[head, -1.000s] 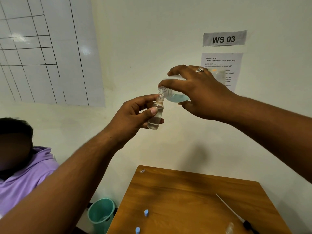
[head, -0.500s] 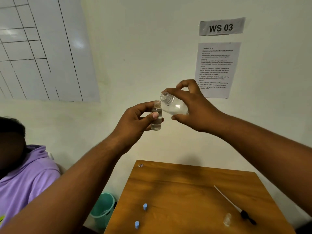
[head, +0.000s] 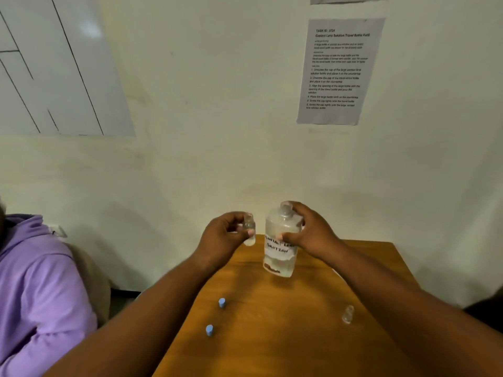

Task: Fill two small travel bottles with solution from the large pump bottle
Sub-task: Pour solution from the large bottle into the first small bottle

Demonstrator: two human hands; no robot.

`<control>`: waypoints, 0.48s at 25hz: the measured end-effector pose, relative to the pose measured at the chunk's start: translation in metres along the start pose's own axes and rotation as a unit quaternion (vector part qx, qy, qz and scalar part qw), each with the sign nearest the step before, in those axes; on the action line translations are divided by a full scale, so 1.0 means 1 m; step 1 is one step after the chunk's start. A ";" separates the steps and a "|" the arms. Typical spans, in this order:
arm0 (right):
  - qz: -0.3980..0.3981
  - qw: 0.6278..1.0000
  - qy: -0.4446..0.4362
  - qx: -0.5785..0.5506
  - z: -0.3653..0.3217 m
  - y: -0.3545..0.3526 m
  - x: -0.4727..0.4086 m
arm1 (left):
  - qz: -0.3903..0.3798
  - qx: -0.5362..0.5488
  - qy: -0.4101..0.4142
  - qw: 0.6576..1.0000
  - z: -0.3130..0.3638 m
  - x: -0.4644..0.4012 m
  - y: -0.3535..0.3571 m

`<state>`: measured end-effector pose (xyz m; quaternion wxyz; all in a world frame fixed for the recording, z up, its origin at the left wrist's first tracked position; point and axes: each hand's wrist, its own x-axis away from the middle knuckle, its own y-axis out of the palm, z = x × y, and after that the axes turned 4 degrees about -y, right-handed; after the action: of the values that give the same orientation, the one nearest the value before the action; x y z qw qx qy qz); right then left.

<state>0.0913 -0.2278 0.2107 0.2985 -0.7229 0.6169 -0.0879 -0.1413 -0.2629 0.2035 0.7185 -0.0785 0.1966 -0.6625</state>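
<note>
My left hand (head: 223, 236) pinches a small clear travel bottle (head: 249, 232), upright and uncapped, above the far edge of the wooden table (head: 307, 322). My right hand (head: 310, 232) grips the large clear solution bottle (head: 281, 240) by its upper body; it is upright with an open neck and a handwritten label, its base just above or on the table. A second small clear bottle (head: 347, 314) stands on the table at the right. Two blue caps (head: 222, 302) (head: 209, 330) stand on the table at the left.
A person in a purple hoodie (head: 35, 289) sits close at the left of the table. The wall with a printed instruction sheet (head: 337, 72) is right behind the table's far edge.
Both hands have come down from chest height toward the table. The large bottle went from tipped over the small bottle's mouth to upright, apart from the small bottle.
</note>
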 end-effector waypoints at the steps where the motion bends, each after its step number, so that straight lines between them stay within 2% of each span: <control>1: 0.000 1.000 0.024 0.001 0.016 0.008 0.001 | -0.007 -0.015 -0.021 1.000 -0.019 -0.002 0.009; 8: 0.049 0.983 0.164 0.058 0.118 0.039 0.007 | -0.034 -0.071 -0.144 0.986 -0.149 -0.011 0.070; 12: 0.066 0.973 0.207 0.076 0.165 0.050 0.005 | -0.055 -0.114 -0.158 0.979 -0.204 -0.021 0.095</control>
<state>0.1318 -0.1825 0.0493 0.2240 -0.6217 0.7033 -0.2621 -0.1334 -0.2016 -0.0136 0.6896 -0.2740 0.1499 -0.6533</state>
